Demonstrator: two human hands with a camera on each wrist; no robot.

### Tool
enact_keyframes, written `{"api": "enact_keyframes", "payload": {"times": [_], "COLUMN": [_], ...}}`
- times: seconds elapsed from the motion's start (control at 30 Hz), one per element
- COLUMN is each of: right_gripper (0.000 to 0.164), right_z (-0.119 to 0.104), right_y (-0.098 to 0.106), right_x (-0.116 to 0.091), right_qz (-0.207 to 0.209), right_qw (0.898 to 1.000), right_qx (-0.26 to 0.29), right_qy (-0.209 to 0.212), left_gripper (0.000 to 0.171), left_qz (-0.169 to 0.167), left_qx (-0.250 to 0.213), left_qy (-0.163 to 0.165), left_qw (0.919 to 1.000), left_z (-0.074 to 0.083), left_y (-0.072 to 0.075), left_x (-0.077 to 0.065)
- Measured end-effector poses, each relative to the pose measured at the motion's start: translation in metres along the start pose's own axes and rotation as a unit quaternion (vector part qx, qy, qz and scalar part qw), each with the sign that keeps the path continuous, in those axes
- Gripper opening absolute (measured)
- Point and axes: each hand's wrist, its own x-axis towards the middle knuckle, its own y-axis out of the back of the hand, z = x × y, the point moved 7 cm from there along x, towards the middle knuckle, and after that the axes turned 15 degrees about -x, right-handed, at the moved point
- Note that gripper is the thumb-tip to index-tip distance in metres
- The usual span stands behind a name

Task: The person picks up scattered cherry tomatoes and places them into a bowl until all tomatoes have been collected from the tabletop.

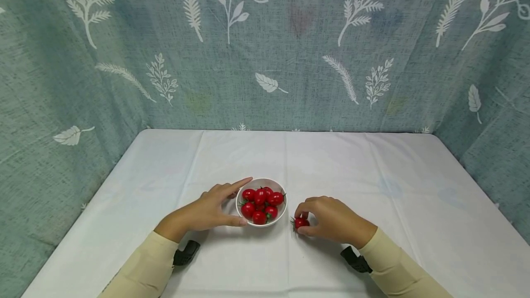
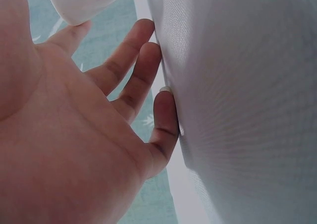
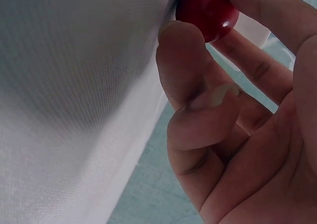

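A small white bowl (image 1: 262, 225) full of red cherry tomatoes (image 1: 260, 196) stands near the table's middle. My left hand (image 1: 209, 209) is spread around the bowl's left side, index finger and thumb reaching its rim with straight fingers. In the left wrist view the bowl (image 2: 81, 3) appears above my left hand (image 2: 74, 120), a finger touching it. To the right of the bowl, my right hand (image 1: 331, 217) pinches a single cherry tomato (image 1: 301, 222) with green sepals, low at the cloth. The right wrist view has this tomato (image 3: 208, 11) between thumb and fingers of the right hand (image 3: 257, 130).
White cloth (image 1: 352, 164) covers the table. A green-blue curtain (image 1: 290, 86) with white leaf prints hangs behind it and along both sides. Each wrist carries a black device, the left one (image 1: 186, 253) and the right one (image 1: 356, 260) both close to the cloth.
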Motion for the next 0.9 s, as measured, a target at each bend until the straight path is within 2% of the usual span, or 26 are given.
{"api": "enact_keyframes", "payload": {"times": [0.4, 0.73, 0.9], "right_gripper": [0.019, 0.019, 0.017], "right_z": [-0.003, -0.009, -0.012], "right_y": [0.008, 0.033, 0.045], "right_x": [0.001, 0.008, 0.011], "right_qz": [0.014, 0.079, 0.092], "right_qw": [1.000, 0.997, 0.995], "right_qx": [-0.002, -0.005, -0.006], "right_qy": [0.001, 0.022, 0.030], "left_gripper": [0.096, 0.097, 0.096], "left_qz": [0.000, 0.002, 0.004], "left_qx": [-0.011, -0.011, -0.009], "left_qy": [0.008, 0.012, 0.017], "left_qw": [0.9999, 0.9999, 0.9998], "left_z": [0.002, 0.001, -0.001], "left_y": [0.001, 0.001, 0.001], "left_x": [-0.002, -0.003, -0.002]}}
